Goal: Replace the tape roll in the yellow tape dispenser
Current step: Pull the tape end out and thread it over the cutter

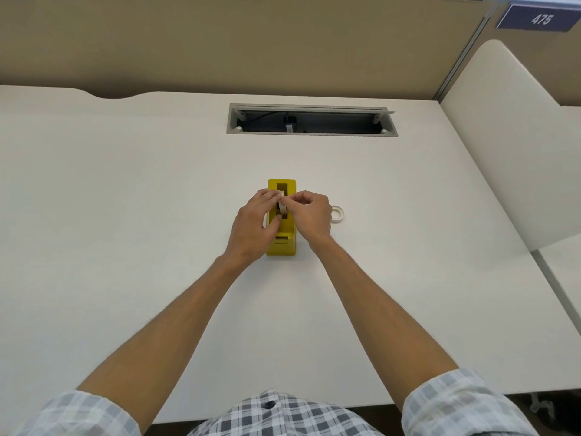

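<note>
Yellow tape dispenser (pixel 281 243), mid-worktop (pixel 125 184): I judge the swap about halfway, one tape roll (pixel 282 206) at its slot, not seated. Left hand (pixel 256 220) grips that roll; right hand (pixel 309 214) pinches its top edge. Second roll (pixel 338 214) lies just right, whether old or new I cannot tell.

Both hands (pixel 283 212) hide most of the tape roll (pixel 282 209)
</note>
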`<state>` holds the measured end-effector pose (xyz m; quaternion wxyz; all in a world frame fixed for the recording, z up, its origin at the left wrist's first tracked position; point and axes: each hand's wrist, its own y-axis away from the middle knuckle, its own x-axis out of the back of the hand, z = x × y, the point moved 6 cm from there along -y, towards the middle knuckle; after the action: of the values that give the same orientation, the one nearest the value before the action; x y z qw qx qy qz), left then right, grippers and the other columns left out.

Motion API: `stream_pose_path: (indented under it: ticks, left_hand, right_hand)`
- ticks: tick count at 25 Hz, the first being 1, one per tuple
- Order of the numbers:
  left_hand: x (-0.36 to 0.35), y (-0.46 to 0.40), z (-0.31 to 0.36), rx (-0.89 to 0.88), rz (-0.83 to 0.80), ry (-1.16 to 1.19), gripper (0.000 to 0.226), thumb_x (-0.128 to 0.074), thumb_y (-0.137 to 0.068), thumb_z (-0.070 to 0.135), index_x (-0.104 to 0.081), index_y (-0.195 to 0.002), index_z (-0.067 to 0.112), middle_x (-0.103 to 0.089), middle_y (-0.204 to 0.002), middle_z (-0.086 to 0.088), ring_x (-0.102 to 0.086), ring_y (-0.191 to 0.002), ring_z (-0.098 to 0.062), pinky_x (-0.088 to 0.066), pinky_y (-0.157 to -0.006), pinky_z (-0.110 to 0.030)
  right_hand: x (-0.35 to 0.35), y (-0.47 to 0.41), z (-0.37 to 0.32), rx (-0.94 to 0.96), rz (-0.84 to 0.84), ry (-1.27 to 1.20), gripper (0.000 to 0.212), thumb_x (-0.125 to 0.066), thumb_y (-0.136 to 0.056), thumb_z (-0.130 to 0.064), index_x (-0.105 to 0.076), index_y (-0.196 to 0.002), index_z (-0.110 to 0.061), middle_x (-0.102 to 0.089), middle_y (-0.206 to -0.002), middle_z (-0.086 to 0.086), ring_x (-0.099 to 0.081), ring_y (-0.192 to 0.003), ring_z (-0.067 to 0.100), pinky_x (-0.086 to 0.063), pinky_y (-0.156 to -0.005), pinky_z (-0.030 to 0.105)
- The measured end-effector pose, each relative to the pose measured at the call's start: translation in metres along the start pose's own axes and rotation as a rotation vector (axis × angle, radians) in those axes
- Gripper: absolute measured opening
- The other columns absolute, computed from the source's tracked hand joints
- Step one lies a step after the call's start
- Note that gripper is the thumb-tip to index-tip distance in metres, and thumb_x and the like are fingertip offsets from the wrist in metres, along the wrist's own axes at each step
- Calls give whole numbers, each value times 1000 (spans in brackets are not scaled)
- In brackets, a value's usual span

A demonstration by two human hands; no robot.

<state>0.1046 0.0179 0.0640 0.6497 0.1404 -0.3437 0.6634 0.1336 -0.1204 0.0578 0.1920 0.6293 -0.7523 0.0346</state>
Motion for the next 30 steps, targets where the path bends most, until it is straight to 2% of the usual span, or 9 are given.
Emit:
stream_pose_path:
  ticks: [3,7,9,12,21,30]
  left_hand:
    - [4,-4,2,43,41,18,41,-61,-89,13,-59,-131,11,-60,-136,-6,-46,-135,-20,-43,-109,-45]
    - [-3,-18,0,92,-107,-68,46,-58,-95,23,-50,-139,12,-49,-148,-4,-26,-147,-21,-31,-115,-48]
    - [-4,-19,0,51,-133,-64,37,-58,-95,21,-57,-132,12,-55,-143,-1,-29,-146,-22,-33,-112,-50]
    - [-2,-18,1,35,-89,-56,30,-61,-93,19,-62,-123,14,-61,-135,0,-36,-142,-23,-37,-108,-49]
    - [-2,-13,-2,36,-51,-61,37,-61,-92,18,-62,-129,18,-62,-135,2,-38,-141,-22,-39,-108,-54]
    - [1,-12,-1,34,-22,-48,39,-60,-90,13,-62,-130,15,-62,-135,0,-39,-141,-21,-40,-108,-53]
  right_hand:
    - [1,1,-1,7,-2,4,13,-75,-74,-34,-74,-71,-21,-70,-66,-10,-67,-73,11,-57,-75,39]
    - [2,2,0,7,-4,9,9,-74,-74,-31,-74,-71,-22,-71,-66,-11,-68,-74,10,-58,-76,39]
    - [2,2,0,7,-6,11,10,-73,-73,-32,-74,-71,-22,-71,-65,-11,-68,-73,10,-58,-77,40]
    - [2,2,-1,1,4,9,14,-73,-75,-34,-74,-70,-21,-70,-65,-10,-68,-73,12,-58,-76,40]
    - [1,3,-4,9,25,47,24,-72,-80,-43,-73,-71,-20,-68,-62,-12,-64,-68,9,-53,-68,34]
    - [1,5,-5,9,21,50,24,-71,-81,-43,-73,-73,-20,-68,-64,-12,-64,-70,8,-52,-68,33]
